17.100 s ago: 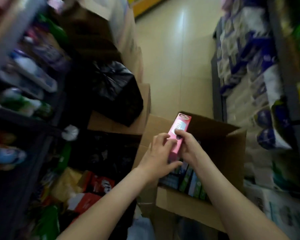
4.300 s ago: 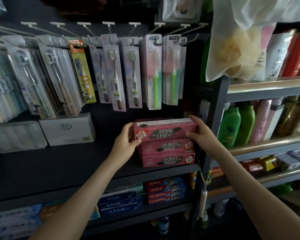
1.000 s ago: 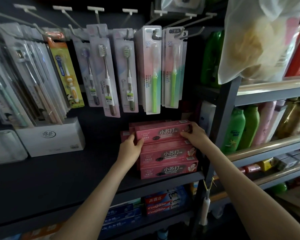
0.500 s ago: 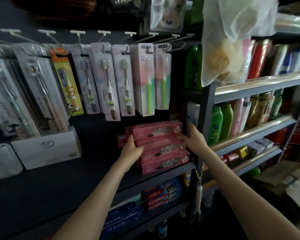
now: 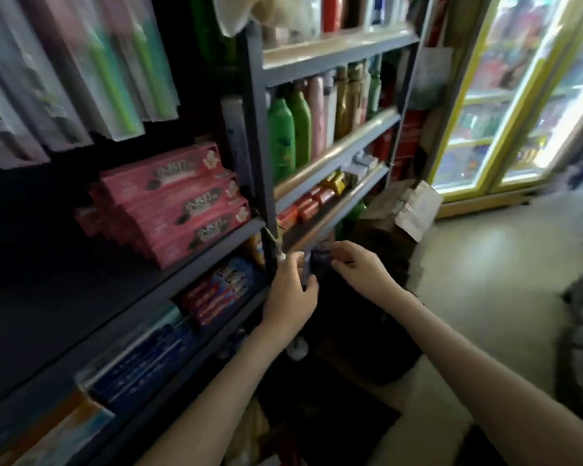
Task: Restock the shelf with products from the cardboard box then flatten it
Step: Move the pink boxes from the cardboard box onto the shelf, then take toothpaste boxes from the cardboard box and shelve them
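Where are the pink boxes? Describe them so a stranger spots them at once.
Start at the grey shelf post. Just left of it, under the hanging toothbrush packs, lie the pink boxes, stacked flat. The boxes one shelf down are red and blue.

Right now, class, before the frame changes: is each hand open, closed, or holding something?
Left hand: fingers curled round a small dark item, too blurred to name.
Right hand: pinching the same item.

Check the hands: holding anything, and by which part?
Both hold a small dark object: the left hand grips its left edge, the right hand pinches its right side. It is too blurred to name.
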`<state>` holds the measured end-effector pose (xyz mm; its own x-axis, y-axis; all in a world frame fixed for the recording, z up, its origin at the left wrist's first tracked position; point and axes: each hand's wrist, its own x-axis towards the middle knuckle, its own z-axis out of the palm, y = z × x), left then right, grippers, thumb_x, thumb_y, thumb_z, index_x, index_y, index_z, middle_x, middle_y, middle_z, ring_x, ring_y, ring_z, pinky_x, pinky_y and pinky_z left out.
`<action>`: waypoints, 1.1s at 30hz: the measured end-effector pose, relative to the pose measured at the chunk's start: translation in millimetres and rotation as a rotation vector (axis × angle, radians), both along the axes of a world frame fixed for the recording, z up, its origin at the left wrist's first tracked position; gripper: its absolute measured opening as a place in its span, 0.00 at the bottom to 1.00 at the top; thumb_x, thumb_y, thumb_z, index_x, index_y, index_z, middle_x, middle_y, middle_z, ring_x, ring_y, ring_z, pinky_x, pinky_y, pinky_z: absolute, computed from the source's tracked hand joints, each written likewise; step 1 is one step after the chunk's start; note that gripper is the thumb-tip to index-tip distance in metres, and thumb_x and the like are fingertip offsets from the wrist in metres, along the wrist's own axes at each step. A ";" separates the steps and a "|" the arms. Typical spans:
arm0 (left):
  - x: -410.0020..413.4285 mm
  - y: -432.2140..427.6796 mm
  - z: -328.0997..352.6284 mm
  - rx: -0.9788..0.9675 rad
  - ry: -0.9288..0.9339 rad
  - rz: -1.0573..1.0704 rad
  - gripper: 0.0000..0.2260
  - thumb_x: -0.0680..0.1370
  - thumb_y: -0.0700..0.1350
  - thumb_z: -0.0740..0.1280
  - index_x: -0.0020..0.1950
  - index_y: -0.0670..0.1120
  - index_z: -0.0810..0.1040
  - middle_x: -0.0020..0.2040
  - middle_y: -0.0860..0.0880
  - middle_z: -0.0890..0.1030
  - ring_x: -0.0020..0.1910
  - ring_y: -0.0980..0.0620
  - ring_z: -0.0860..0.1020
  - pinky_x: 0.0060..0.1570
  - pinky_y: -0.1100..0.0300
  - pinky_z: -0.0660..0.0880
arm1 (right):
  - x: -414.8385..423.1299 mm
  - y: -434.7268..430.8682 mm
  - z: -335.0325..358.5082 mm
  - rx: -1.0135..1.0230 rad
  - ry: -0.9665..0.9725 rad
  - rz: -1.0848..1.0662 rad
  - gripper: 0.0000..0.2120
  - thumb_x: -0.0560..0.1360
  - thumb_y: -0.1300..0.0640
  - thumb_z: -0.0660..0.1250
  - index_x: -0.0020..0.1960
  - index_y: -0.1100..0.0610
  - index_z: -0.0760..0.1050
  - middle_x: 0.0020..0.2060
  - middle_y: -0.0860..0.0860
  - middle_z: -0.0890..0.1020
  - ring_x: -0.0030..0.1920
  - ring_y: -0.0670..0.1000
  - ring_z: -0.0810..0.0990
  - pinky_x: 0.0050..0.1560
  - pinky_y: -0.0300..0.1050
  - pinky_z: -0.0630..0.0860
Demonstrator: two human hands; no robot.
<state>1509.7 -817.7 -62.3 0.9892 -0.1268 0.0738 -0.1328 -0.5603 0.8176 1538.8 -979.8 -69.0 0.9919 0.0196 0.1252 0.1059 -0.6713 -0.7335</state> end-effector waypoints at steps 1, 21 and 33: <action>-1.6 -16.3 -12.7 0.020 0.044 -0.061 0.20 0.80 0.46 0.62 0.71 0.48 0.64 0.71 0.49 0.66 0.66 0.53 0.70 0.57 0.62 0.70 | -12.2 -20.0 -11.1 -0.010 0.036 -0.040 0.15 0.75 0.63 0.66 0.62 0.59 0.75 0.56 0.54 0.80 0.56 0.51 0.78 0.60 0.46 0.73; -227.1 -347.4 -416.4 0.688 0.330 -0.888 0.26 0.80 0.53 0.60 0.75 0.45 0.59 0.72 0.48 0.63 0.71 0.50 0.62 0.67 0.58 0.62 | -385.4 -316.8 -429.7 0.148 0.854 -0.877 0.22 0.80 0.55 0.59 0.73 0.54 0.61 0.67 0.50 0.69 0.66 0.50 0.69 0.60 0.43 0.69; -318.9 -388.3 -699.8 1.113 0.387 -1.005 0.39 0.76 0.61 0.61 0.77 0.44 0.46 0.78 0.42 0.49 0.76 0.43 0.48 0.74 0.46 0.45 | -454.0 -311.0 -708.7 0.127 1.114 -0.923 0.24 0.79 0.58 0.59 0.73 0.57 0.59 0.67 0.54 0.68 0.66 0.55 0.68 0.66 0.50 0.69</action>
